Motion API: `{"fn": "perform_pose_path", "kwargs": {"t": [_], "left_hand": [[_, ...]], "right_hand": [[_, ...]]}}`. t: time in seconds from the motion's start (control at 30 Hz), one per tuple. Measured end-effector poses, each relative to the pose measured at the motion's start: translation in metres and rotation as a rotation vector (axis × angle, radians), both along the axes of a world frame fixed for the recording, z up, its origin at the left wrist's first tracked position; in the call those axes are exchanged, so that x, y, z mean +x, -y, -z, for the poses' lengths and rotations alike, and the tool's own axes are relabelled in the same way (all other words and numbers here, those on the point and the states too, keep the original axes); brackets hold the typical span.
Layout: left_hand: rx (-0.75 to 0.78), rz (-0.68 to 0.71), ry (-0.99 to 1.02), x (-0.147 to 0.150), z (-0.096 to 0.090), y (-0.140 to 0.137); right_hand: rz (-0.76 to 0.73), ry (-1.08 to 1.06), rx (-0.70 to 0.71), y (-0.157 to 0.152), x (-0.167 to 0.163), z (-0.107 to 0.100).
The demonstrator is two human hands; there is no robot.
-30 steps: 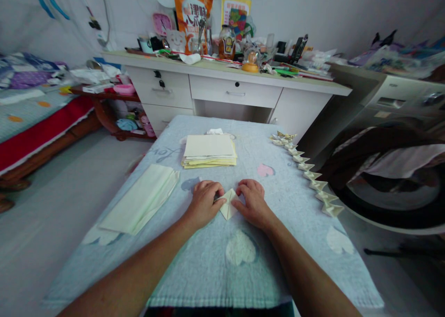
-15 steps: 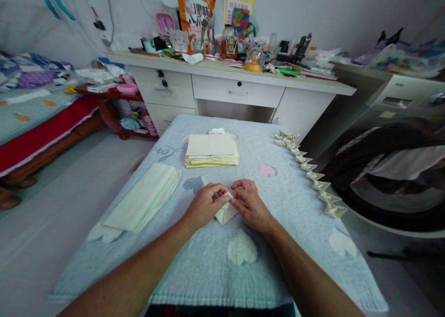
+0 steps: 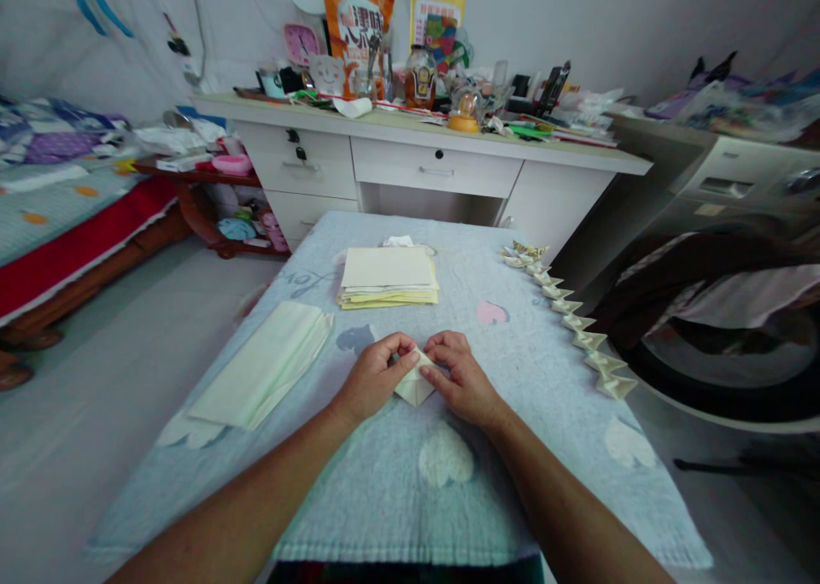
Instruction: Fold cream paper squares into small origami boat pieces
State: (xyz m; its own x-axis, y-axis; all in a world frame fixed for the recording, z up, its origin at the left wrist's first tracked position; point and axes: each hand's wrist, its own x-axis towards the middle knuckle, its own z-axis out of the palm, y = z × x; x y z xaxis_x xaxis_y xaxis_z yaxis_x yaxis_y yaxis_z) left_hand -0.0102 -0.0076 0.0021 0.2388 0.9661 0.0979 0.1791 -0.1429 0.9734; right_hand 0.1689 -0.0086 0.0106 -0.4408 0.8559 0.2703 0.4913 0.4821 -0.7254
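Observation:
A small folded piece of cream paper (image 3: 415,388) is held between my two hands over the cloth-covered table (image 3: 359,499). My left hand (image 3: 383,369) pinches its upper left side between thumb and fingers. On the opposite side my right hand (image 3: 459,372) grips the paper, thumb on its face. The fingers hide the paper's upper edges. Beyond the hands lies a stack of cream and yellow paper sheets (image 3: 388,268). A pile of long folded pale paper (image 3: 262,366) rests to the left.
Several folded paper boats (image 3: 588,340) run in a row along the table's right edge. Behind the table stands a white desk (image 3: 442,170) crowded with jars and small things. A washing machine (image 3: 723,183) is at the right, a bed (image 3: 83,208) at the left.
The folded paper has shifted slightly upward between my hands, and its front looks a little flatter. Both hands keep their pinch. The whole view has shifted slightly.

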Motion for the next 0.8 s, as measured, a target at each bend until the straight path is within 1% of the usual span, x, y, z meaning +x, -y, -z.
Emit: {"fn": "perform_pose_path", "kwargs": {"t": [0.1,0.2,0.3,0.37,0.47,0.57,0.67,0.8], "left_hand": [[-0.014,0.016,-0.014,-0.0008,-0.0016,0.0002],[-0.044,-0.003,0.012,-0.0022,-0.0033,-0.0003],[-0.136,-0.033,0.156,-0.0033,-0.0044,-0.0014],[-0.194,-0.062,0.269,-0.0035,-0.0052,-0.0021],[-0.214,-0.095,0.354,-0.0029,-0.0063,-0.0023],[-0.217,-0.082,0.340,-0.0021,-0.0067,-0.0013],[-0.192,-0.061,0.280,-0.0019,-0.0063,0.0000],[-0.115,-0.045,0.215,-0.0027,-0.0058,0.0005]], "right_hand": [[-0.008,-0.006,-0.006,0.0004,0.0000,-0.0010],[0.003,-0.046,-0.013,0.0011,0.0010,-0.0015],[0.053,-0.140,-0.045,0.0016,0.0029,-0.0008],[0.078,-0.205,-0.094,0.0012,0.0038,0.0001],[0.069,-0.302,-0.185,-0.0001,0.0034,0.0014],[0.042,-0.417,-0.279,-0.0014,0.0017,0.0021],[0.041,-0.482,-0.355,-0.0022,0.0010,0.0030],[0.059,-0.484,-0.363,-0.0025,0.0026,0.0046]]}}
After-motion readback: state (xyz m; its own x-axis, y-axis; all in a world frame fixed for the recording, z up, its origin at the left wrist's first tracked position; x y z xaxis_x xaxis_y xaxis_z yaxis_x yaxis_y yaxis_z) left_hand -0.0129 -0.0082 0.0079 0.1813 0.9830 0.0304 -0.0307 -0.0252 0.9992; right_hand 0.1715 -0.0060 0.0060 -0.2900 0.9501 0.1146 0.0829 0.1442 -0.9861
